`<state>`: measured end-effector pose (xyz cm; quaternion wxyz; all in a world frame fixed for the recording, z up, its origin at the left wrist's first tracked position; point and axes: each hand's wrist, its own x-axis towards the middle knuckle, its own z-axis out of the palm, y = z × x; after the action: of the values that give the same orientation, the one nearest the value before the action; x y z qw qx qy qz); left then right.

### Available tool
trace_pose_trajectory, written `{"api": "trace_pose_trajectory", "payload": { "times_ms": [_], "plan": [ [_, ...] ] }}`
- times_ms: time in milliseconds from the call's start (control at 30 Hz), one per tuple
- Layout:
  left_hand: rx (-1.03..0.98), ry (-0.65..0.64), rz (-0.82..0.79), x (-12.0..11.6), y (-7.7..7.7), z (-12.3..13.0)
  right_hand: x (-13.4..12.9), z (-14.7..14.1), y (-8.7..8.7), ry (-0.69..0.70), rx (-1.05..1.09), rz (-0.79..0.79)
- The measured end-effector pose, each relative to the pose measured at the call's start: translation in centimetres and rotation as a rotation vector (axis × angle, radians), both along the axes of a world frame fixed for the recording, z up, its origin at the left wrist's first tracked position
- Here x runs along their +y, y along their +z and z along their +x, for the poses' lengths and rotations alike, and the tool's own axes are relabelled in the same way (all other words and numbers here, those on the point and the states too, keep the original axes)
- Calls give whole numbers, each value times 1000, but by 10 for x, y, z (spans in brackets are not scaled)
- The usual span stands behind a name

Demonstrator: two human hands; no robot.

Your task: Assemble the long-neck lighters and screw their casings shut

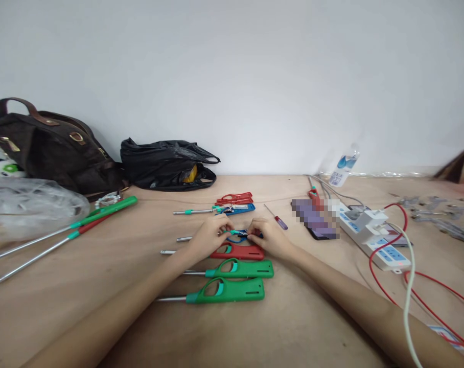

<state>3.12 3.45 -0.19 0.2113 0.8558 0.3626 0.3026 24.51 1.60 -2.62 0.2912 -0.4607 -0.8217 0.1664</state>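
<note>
My left hand (213,236) is closed, its fingertips pinching a teal part of a blue gas lighter (237,239). From the other side, my right hand (268,236) pinches the handle end of the same lighter. Its metal tube (184,238) sticks out to the left; fingers hide much of the rest. Just nearer lies a red lighter (241,251), then two green lighters (255,269) in a row. Beyond my hands lie an opened blue lighter (235,209) with inner parts showing and a red lighter casing (235,198). A small screwdriver (280,221) is right of them.
To the right are a phone (312,220), a white power strip (383,250) with red and white cables, and a water bottle (344,166). Metal parts (435,209) lie far right. Two long lighters (101,212), a black plastic bag (155,163) and a dark handbag (59,148) are left.
</note>
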Motion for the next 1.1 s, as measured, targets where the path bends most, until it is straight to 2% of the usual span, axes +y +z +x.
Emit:
{"api": "trace_pose_trajectory", "payload": {
  "times_ms": [233, 333, 533, 767, 833, 900, 1000, 1100],
  "plan": [
    [-3, 19, -40, -2, -3, 3, 1, 1, -3, -8, 60, -47],
    [-81, 7, -147, 3, -4, 2, 1, 1, -3, -6, 61, -47],
    [-292, -85, -461, 13, -3, -2, 0, 0, -1, -9, 59, -41],
    [-315, -46, -549, 17, -6, -3, 2, 1, -3, 2, 77, -33],
    [-292, -26, -534, 16, -8, -3, 2, 1, -2, -1, 76, -33],
    [-240, 12, -450, 13, -9, -2, 1, 0, -2, -9, 74, -27],
    [-111, 68, -164, 6, -9, 1, 1, 0, -3, -12, 74, -28],
    [0, 14, 66, 1, -9, 4, 2, 0, -4, -12, 76, -41]
  ]
}}
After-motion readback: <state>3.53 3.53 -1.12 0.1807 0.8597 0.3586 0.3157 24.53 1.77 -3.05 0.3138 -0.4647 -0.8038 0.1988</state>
